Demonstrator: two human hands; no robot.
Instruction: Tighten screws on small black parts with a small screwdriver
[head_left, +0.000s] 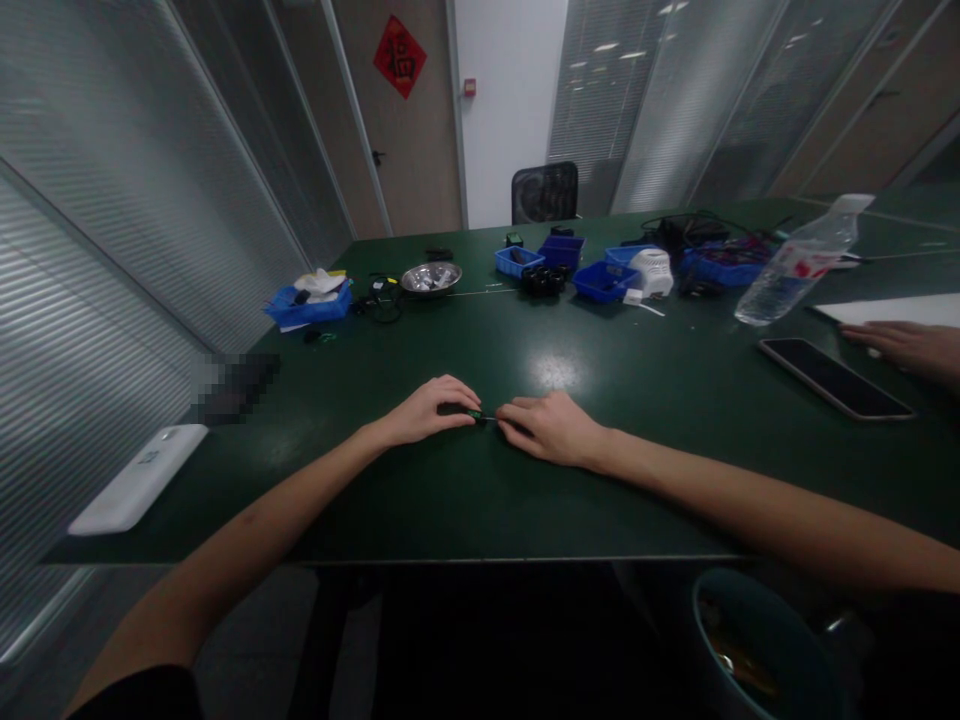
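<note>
The little green and black piece point(478, 414) is hard to make out, because fingers cover much of it. It is between the two hands, low over the table point(450, 510). The left hand point(426, 412) pinches it with thumb and fingertips. A thin, shiny bit sticks out and reaches the right hand point(553, 428). Those fingers are bent and close together, but they hide the tip, so I cannot tell if they pinch it.

Another person's hand point(904, 345) is cut off by the right edge. On the left, blurry squares cover part of a dark thing point(244, 380). The trash bin point(780, 610) under the table is cut off too, and what is in it is too dark to name.

The round bowl point(431, 291) is shiny metal. The water bottle point(802, 262) is clear plastic and looks tilted. The phone point(836, 378) is flat and black. A smooth white box point(139, 480) lies at the left.

The table is dark green and a bit shiny. Behind it are a mesh chair point(545, 193), striped blinds point(592, 110) and a brown door point(420, 140) with a red paper diamond point(400, 57).
</note>
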